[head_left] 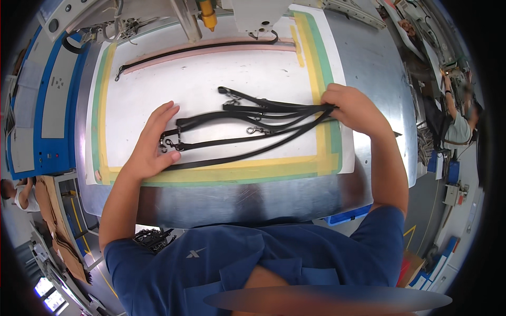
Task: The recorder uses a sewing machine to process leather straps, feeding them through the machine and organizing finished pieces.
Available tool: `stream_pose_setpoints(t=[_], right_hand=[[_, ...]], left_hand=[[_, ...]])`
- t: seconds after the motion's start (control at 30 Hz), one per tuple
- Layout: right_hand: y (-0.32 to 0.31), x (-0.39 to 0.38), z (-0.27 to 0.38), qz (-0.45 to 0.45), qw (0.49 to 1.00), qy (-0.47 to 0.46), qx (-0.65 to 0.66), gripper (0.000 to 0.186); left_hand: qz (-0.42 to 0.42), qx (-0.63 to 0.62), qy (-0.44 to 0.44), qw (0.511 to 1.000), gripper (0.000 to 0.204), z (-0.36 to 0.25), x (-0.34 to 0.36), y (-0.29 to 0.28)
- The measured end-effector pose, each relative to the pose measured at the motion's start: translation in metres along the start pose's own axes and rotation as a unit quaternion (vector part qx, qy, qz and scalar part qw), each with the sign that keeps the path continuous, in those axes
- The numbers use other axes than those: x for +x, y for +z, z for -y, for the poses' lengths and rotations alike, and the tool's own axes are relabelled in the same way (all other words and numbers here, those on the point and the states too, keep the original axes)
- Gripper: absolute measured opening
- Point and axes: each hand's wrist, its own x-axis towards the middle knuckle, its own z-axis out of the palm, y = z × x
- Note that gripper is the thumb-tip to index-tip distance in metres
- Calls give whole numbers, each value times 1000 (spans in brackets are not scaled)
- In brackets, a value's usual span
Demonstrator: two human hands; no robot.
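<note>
A bundle of black straps (211,116) with metal snap hooks (255,130) lies fanned out over the white sheet. My right hand (352,109) is closed around the gathered ends of the straps at the sheet's right border. At the other end, my left hand (147,145) is open, its fingers apart and its thumb beside the hooks and strap ends. Part of those ends is hidden behind that hand. Farther back, a single black strap (200,50) lies along a pink strip, with a hook at its left end.
Yellow and green tape borders the white sheet on a metal table (253,203). Above the far side hangs machinery with a yellow nozzle (208,20). A blue-and-white cabinet (47,105) stands left. More black straps (153,238) lie below the table edge. Other people are at both sides.
</note>
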Motion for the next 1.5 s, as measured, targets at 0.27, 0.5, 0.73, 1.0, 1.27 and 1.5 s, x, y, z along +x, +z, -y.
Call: stream_pose_setpoints(t=[0.27,0.5,0.73,1.0,1.27,1.5], right_hand=[[-31,73,8,-68,971,64,220,45],[-11,172,-3,-101,887,197,405,35],[-5,178,-23,-132,917,196,321,24],[-4,161,-59,-113,949,235,180,16],[-6,163,-73,-119,893,281,332,20],[-8,181,-62,-121,960,181,176,40]], left_hand=[[-79,143,8,986,59,-1,65,-25],[-144,312,34,939,59,37,130,10],[-142,370,-4,918,66,50,131,14],[-143,391,-19,909,63,49,130,16],[-137,394,-26,908,64,48,132,20],[-134,405,-36,904,64,46,131,20]])
